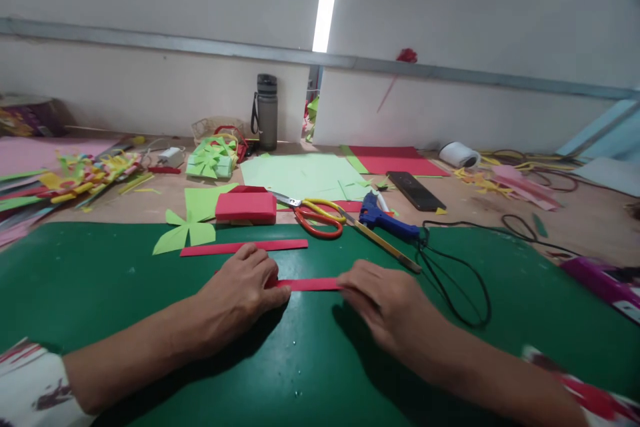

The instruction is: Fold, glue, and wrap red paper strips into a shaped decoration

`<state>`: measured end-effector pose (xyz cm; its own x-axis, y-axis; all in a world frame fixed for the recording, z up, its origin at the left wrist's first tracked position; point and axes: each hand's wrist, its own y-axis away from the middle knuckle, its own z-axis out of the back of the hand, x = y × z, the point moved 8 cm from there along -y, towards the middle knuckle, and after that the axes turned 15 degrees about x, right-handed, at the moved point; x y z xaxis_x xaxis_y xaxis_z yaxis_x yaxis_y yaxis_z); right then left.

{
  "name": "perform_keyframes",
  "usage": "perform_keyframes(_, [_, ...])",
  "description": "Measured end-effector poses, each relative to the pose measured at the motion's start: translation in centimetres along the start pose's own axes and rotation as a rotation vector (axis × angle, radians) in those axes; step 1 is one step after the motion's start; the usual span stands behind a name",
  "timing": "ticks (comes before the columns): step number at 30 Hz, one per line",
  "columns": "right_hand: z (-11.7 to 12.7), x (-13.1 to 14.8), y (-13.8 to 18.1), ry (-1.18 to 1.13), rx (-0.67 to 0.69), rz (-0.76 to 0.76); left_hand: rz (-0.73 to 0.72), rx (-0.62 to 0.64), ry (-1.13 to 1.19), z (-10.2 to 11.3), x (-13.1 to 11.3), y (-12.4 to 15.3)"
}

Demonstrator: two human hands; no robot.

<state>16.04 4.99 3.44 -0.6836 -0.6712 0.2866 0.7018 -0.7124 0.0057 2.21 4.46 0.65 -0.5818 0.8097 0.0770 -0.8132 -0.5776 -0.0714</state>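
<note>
Left hand: my left hand (245,287) lies knuckles up on the green mat (125,307), near centre, with its fingers curled down over the left end of the red strip (311,284), gripping and pinning that end.
Right hand: my right hand (381,299) reaches in from the near right, its fingertips on the strip's right end. I cannot tell whether they pinch the paper or only press on it.
Red strip: it lies flat on the mat and runs left to right between my two hands; only its middle shows.
Second strip: a longer red paper strip (244,247) lies just beyond my left hand, roughly parallel to the first and apart from it.
Far edge of mat: a green cutout (187,232) is at the left, with a folded red block (246,207) to its right.
Tools: orange-and-yellow scissors (316,215) lie right of the block. A blue glue gun (389,220) lies further right, and its black cable (463,283) loops over the mat near my right hand.
Desk: the desk (575,220) also carries a pale green sheet (303,173), a red sheet (395,160) and a dark phone (415,191).
Back wall: a grey bottle (267,111) stands upright, and a white roll (459,155) lies far right.
</note>
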Motion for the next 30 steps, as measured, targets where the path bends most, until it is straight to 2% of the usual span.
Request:
perform_keyframes(3, [-2.6, 0.0, -3.5, -0.372, 0.349, -0.224, -0.012, 0.005, 0.022, -0.2, 0.0, 0.0])
perform_keyframes(6, [-3.7, -0.6, -5.8, -0.432, 0.462, -0.324, -0.022, -0.020, 0.012, 0.0, -0.2, 0.0])
perform_keyframes(9, [-4.5, -1.7, -6.6, -0.455, 0.530, -0.403, -0.026, -0.036, -0.005, 0.3, -0.3, 0.0])
perform_keyframes(14, [-4.5, -1.9, -6.6, -0.446, 0.568, -0.476, -0.021, -0.014, -0.023, 0.1, -0.3, -0.1])
perform_keyframes(21, [-4.0, -2.1, -6.2, -0.442, 0.577, -0.489, -0.022, -0.057, -0.009, 0.2, -0.3, 0.1])
perform_keyframes(30, [-3.0, -5.6, -2.3, -0.433, 0.502, -0.549, -0.015, -0.068, -0.001, 0.4, -0.4, 0.3])
